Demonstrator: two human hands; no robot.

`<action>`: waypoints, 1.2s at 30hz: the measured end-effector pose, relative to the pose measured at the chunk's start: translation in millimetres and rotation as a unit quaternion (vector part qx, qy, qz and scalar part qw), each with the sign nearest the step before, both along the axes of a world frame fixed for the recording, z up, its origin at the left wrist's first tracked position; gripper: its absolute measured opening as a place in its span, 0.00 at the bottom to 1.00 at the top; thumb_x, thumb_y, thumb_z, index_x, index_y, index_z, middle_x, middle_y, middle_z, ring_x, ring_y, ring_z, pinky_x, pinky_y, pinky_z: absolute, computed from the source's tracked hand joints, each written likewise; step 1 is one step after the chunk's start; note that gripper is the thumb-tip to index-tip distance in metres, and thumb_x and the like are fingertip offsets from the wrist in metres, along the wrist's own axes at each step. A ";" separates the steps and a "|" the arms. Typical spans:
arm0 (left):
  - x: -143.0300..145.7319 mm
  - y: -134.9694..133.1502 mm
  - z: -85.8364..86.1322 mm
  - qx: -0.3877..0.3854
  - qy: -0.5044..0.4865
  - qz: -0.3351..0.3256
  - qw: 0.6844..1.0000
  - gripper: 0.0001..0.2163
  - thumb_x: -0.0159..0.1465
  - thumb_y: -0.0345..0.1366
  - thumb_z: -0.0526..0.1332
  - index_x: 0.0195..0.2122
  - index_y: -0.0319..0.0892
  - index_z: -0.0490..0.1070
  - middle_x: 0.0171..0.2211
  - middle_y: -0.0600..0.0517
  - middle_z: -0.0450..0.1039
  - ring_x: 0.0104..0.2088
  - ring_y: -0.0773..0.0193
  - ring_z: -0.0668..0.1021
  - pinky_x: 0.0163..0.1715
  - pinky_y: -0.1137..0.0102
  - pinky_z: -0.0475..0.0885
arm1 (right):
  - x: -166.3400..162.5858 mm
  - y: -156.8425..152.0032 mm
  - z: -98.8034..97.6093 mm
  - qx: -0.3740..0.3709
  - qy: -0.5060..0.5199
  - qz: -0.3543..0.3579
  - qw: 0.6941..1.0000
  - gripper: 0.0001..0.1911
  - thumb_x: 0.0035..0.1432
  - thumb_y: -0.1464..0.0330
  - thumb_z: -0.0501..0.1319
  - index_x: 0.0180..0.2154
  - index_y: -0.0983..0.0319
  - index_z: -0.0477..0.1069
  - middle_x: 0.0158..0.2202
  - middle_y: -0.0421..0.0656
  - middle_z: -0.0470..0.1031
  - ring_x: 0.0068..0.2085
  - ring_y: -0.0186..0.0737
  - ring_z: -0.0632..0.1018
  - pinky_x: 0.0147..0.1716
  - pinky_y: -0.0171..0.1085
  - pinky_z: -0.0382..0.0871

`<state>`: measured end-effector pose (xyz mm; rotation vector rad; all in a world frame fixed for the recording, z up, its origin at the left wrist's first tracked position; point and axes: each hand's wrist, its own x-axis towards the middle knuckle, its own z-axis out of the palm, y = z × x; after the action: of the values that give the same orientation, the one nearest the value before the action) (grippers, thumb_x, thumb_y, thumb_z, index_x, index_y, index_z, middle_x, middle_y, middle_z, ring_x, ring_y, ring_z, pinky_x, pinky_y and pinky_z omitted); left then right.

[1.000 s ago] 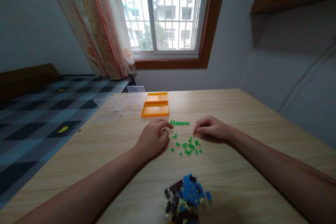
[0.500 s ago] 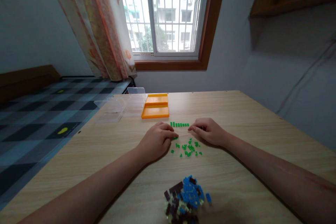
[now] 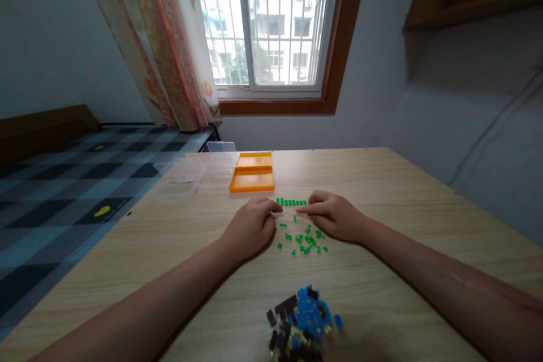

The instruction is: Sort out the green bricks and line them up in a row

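Left hand (image 3: pixel 250 229), right hand (image 3: pixel 335 218): two; orange tray (image 3: pixel 253 181): one; clear box (image 3: pixel 183 173): one.

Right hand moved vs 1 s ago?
Yes: right hand slid left, fingertips now past the right end of the green brick row, nearing left hand.

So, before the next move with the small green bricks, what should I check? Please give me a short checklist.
1. Green row lies straight, just beyond both hands: ok.
2. Loose green bricks all lie on the table, none near an edge: ok.
3. Left hand and right hand in view, tips nearly meeting: ok.
4. A brick pinched between the two hands: cannot tell, too small.
5. Orange tray apart from the hands: ok.
6. Blue-brown model apart from the hands: ok.
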<state>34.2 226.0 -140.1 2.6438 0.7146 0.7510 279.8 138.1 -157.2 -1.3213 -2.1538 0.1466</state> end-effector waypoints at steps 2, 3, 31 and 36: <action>0.1 -0.2 0.4 0.001 0.000 0.000 1.000 0.13 0.58 0.21 0.56 0.39 0.40 0.76 0.39 0.47 0.78 0.42 0.56 0.78 0.46 0.61 0.74 | -0.8 -0.1 0.4 -0.006 -0.024 0.018 1.000 0.16 0.68 0.68 0.56 0.52 0.53 0.79 0.40 0.46 0.73 0.38 0.36 0.73 0.39 0.35 0.66; 0.2 -0.3 0.5 0.003 -0.001 0.000 1.000 0.13 0.58 0.21 0.56 0.40 0.40 0.75 0.40 0.47 0.78 0.42 0.56 0.78 0.46 0.61 0.74 | -1.0 0.0 0.7 -0.010 -0.034 0.021 0.999 0.16 0.68 0.68 0.56 0.52 0.52 0.79 0.40 0.45 0.72 0.38 0.36 0.73 0.39 0.35 0.66; -1.3 -4.4 0.9 -0.006 -0.005 -0.003 1.000 0.18 0.61 0.26 0.55 0.53 0.39 0.70 0.40 0.47 0.77 0.41 0.57 0.78 0.46 0.61 0.73 | 5.9 1.6 1.0 -0.028 0.018 -0.053 0.998 0.07 0.59 0.70 0.63 0.35 0.61 0.82 0.34 0.44 0.74 0.34 0.36 0.74 0.35 0.34 0.65; -1.0 -4.4 1.2 0.002 -0.006 -0.011 1.000 0.17 0.61 0.26 0.55 0.52 0.39 0.71 0.40 0.47 0.77 0.42 0.56 0.78 0.47 0.60 0.73 | 13.0 3.9 7.2 -0.179 0.102 -0.030 0.978 0.07 0.52 0.74 0.64 0.32 0.63 0.81 0.30 0.41 0.73 0.28 0.32 0.72 0.28 0.31 0.62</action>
<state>33.2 221.6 -138.8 2.6436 0.6813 0.7617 292.8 142.0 -150.1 -1.4927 -1.9701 0.6427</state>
